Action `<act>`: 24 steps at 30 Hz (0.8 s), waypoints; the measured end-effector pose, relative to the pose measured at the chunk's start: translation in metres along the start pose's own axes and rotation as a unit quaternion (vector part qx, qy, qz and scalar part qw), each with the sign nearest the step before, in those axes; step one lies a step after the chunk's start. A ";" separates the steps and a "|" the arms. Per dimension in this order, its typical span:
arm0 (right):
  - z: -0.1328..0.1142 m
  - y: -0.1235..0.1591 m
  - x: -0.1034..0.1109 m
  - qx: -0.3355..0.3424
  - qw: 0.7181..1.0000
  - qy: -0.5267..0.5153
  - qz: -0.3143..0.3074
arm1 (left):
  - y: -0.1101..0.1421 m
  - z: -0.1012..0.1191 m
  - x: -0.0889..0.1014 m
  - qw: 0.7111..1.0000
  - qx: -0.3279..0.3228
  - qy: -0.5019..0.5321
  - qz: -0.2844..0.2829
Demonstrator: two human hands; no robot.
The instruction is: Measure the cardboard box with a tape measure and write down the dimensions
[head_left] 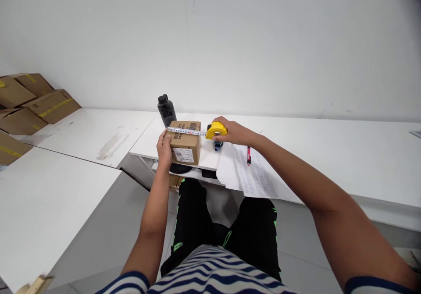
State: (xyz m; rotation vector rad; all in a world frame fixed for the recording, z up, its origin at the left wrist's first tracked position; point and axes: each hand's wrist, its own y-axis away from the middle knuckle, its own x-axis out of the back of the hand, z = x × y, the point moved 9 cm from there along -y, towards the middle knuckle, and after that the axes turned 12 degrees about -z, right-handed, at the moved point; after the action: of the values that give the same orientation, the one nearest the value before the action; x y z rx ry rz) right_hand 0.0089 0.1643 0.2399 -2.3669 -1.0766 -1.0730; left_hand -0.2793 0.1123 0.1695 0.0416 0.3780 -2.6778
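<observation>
A small cardboard box (184,143) with a white label on its front rests near the table's front edge. Across its top runs the pulled-out blade of a yellow tape measure (216,130), numbers facing up. My right hand (226,129) grips the tape measure's case just right of the box. At the box's left side, my left hand (165,148) is closed on the blade's end, its thumb against the box's front edge. Part of a small dark-and-blue object (217,146) shows beneath the tape case; I cannot tell its kind.
Behind the box stands a dark bottle (166,111). Printed sheets (256,175) lie to the right with a red pen (249,156) on them. Several taped cartons (49,105) are stacked at the far left. The white table (345,154) runs along the wall.
</observation>
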 end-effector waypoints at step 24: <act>-0.102 -0.126 -0.049 0.161 0.980 0.110 0.023 | 0.010 -0.003 -0.004 0.999 0.028 -0.012 -0.026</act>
State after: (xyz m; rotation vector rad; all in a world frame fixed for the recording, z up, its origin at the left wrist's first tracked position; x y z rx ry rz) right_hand -0.1580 0.1660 0.2694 -1.9604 -1.0221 -1.0275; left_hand -0.2714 0.1060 0.1640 0.0176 0.2999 -2.7376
